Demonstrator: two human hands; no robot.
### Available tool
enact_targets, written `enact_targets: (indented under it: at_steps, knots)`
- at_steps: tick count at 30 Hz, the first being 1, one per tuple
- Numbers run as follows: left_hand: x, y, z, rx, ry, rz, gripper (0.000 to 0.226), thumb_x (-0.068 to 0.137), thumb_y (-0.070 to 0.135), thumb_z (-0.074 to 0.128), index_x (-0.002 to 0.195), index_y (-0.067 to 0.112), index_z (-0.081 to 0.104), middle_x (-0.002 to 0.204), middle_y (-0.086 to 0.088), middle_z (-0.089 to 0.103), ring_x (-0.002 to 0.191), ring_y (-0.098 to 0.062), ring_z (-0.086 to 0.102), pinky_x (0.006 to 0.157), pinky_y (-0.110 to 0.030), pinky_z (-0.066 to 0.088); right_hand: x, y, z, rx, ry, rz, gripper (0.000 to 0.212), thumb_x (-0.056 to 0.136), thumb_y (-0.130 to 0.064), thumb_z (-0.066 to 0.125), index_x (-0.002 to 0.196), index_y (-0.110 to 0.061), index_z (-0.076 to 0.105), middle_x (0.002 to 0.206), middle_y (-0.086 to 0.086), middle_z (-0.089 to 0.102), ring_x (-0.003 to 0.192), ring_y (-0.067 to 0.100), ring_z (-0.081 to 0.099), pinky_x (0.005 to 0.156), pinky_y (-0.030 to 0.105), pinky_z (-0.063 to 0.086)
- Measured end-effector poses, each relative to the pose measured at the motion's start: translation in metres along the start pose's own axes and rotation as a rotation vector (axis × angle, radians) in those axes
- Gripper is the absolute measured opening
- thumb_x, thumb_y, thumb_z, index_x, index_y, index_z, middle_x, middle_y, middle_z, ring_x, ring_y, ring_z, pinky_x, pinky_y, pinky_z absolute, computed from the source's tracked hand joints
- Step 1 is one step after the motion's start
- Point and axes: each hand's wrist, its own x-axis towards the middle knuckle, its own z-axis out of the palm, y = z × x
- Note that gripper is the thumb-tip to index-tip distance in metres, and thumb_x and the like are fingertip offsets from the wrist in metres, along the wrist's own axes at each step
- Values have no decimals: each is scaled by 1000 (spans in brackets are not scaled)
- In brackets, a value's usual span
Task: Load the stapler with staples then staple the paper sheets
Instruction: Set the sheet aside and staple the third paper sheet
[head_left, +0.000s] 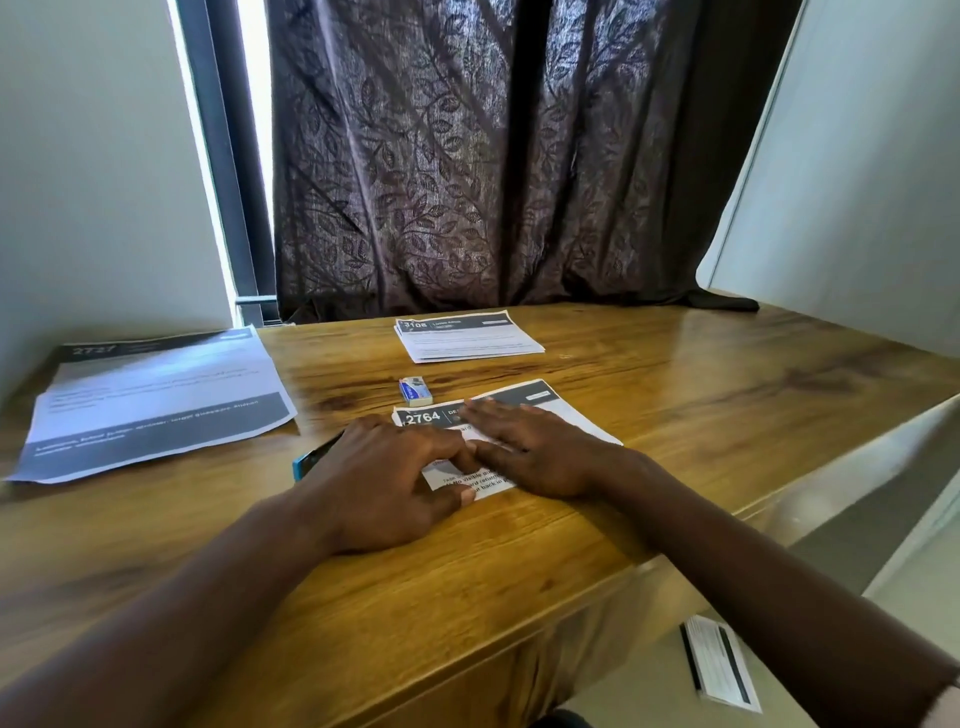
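A wooden bench (727, 405) is shown. Printed sheets (545, 401) are laid near its middle, with a small staple box (415, 391) just behind them. A paper stack (467, 340) is set at the far edge and a large sheet (156, 400) at the left. A blue stapler (301, 465) is partly hidden.

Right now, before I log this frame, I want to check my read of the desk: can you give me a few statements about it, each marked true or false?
1. The right hand lies flat on the sheet numbered 2764. True.
2. The small staple box sits on top of the stack numbered 3108. False: it lies on the bare table, between that stack and the 2764 sheet.
3. The blue stapler is held in the right hand. False: it lies on the far side of the left hand, mostly hidden by it.
4. A large sheet numbered 2727 lies at the table's left end. True.
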Motion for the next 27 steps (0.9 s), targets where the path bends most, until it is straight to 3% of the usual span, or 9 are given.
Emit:
enact_targets:
  at_steps: [3, 5, 8, 14, 18, 22, 25, 27]
  knots:
    - [-1, 3, -2, 27, -31, -36, 38, 94, 61, 55, 129, 48, 56, 131, 22, 62, 117, -5, 53, 114, -38, 33, 4, 19, -8, -54, -3, 123, 75, 99, -68, 22, 162, -29, 7, 169, -11, 3, 155, 6, -1, 127, 42, 3]
    - [-1, 3, -2, 40, -36, -39, 40, 93, 64, 53, 131, 50, 55, 139, 20, 59, 123, -9, 53, 114, -39, 32, 2, 33, -15, -57, 11, 198, 74, 101, -66, 21, 162, -27, 7, 169, -10, 3, 155, 8, 0, 126, 40, 4]
    - [0, 2, -3, 34, -49, -34, 39, 91, 68, 51, 127, 53, 54, 138, 20, 61, 119, -8, 56, 114, -41, 35, -1, 45, -22, -13, 49, 242, 68, 103, -59, 29, 161, -24, 18, 169, -8, 12, 155, 9, 9, 124, 33, 9]
    - [0, 1, -3, 32, -30, -31, 39, 91, 68, 53, 127, 52, 57, 136, 20, 61, 117, -10, 56, 106, -37, 38, -23, 14, -14, 142, 282, 209, 59, 98, -54, 53, 148, -23, 49, 158, -5, 43, 147, 13, 36, 120, 36, 30]
    - [2, -1, -2, 27, -11, -16, 38, 90, 69, 54, 124, 51, 57, 123, 17, 69, 109, -8, 57, 106, -38, 37, -45, -12, -2, 184, 299, 230, 61, 89, -51, 68, 144, -27, 54, 155, -11, 46, 143, 11, 38, 115, 36, 35]
    - [3, -4, 0, 11, 6, -9, 37, 88, 70, 54, 121, 53, 57, 106, 20, 71, 99, -5, 57, 103, -40, 42, -53, -9, 0, 257, 285, 305, 57, 86, -47, 72, 137, -26, 60, 149, -14, 52, 135, 8, 48, 111, 37, 43]
    - [3, -6, 0, 12, 13, -9, 38, 87, 71, 54, 121, 54, 57, 112, 20, 72, 102, -5, 59, 96, -35, 40, -63, 11, -9, 200, 346, 404, 44, 89, -41, 70, 130, -27, 66, 141, -14, 60, 128, 9, 54, 107, 35, 46]
    - [2, -6, 0, 17, 19, -10, 36, 88, 70, 56, 120, 54, 59, 107, 20, 73, 92, 0, 54, 88, -31, 36, -75, 29, -18, 148, 377, 483, 36, 91, -36, 69, 126, -31, 69, 136, -13, 64, 124, 11, 58, 107, 37, 46]
